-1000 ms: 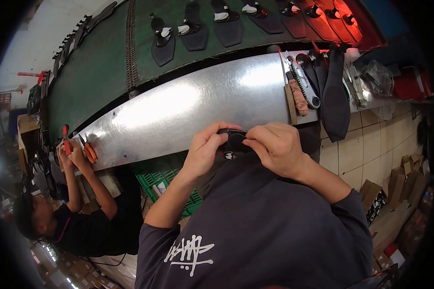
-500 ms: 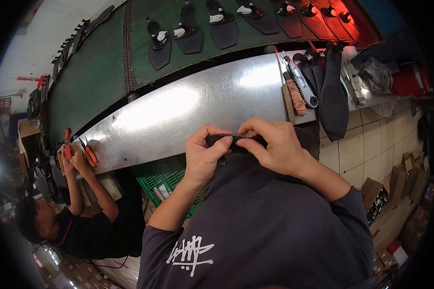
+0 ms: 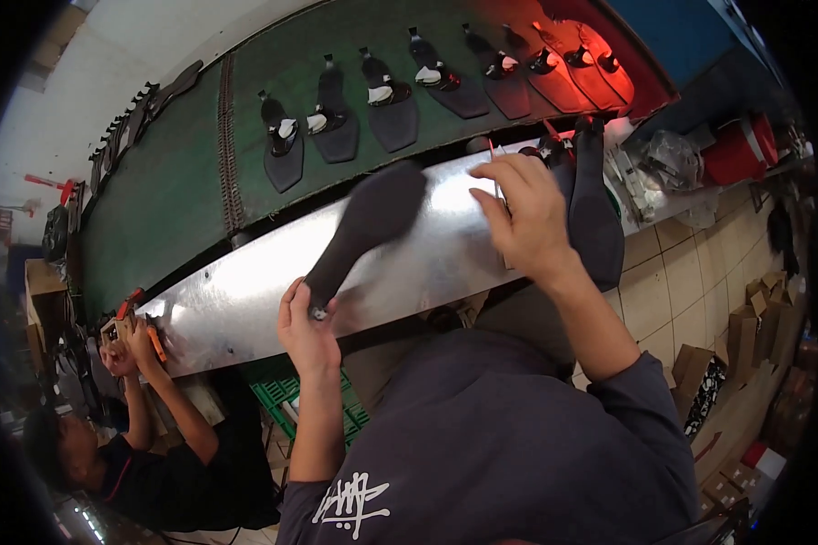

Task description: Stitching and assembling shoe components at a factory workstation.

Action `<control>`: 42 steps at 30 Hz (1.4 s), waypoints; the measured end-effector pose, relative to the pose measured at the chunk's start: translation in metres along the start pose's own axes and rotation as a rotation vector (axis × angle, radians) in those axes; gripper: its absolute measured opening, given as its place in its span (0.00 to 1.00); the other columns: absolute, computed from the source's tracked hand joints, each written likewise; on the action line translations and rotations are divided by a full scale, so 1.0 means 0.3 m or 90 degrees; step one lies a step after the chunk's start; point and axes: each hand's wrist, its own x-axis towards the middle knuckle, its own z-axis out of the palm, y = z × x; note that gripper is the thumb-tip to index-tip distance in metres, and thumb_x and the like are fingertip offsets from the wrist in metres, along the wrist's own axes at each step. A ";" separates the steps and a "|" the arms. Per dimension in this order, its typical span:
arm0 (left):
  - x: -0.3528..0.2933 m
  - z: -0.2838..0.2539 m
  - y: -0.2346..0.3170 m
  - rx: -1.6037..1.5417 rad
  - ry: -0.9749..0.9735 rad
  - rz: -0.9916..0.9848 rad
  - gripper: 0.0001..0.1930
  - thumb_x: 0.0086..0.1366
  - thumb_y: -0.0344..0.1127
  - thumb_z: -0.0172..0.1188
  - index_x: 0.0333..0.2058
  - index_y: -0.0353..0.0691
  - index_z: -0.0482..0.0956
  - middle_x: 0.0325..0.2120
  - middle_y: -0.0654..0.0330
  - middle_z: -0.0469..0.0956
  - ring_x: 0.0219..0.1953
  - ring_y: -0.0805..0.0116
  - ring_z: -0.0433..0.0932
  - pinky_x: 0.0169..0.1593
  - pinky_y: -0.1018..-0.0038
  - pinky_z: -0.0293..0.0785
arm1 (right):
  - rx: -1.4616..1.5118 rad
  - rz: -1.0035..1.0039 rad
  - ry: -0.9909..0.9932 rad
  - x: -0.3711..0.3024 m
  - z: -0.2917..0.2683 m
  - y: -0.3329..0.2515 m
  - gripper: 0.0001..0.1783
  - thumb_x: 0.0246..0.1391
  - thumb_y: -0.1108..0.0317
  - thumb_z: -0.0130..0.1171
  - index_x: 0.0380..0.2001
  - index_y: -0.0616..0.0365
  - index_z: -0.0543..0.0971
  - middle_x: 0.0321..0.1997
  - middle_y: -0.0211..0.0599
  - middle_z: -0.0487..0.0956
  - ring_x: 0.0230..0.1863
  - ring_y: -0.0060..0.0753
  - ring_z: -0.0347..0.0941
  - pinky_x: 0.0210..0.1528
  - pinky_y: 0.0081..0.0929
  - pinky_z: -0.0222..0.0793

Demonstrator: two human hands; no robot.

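Observation:
My left hand is closed round the narrow end of a black shoe sole. Its broad end points up and right over the shiny metal bench, and it looks a little blurred. My right hand is raised off to the right, thumb and fingers apart with nothing between them. Beyond that hand, more black soles lie at the bench's right part, one overhanging the near edge. The hand hides most of the tools there.
A green conveyor belt runs behind the bench, carrying a row of black sandal parts, red-lit at the right. At left a co-worker's hands work near orange-handled pliers. A green crate stands below; cardboard boxes are at right.
My hands have parted. The black piece, pinched between both near my body before, now extends over the bench from my left hand. My right hand has let go and moved up. The view has shifted.

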 end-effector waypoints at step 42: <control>-0.091 0.222 -0.044 -0.018 -0.081 0.177 0.34 0.72 0.57 0.35 0.18 0.34 0.72 0.17 0.59 0.75 0.21 0.75 0.71 0.27 0.79 0.66 | 0.936 0.491 -0.565 -0.222 0.099 -0.223 0.33 0.62 0.69 0.49 0.67 0.55 0.50 0.22 0.31 0.71 0.16 0.16 0.62 0.17 0.12 0.55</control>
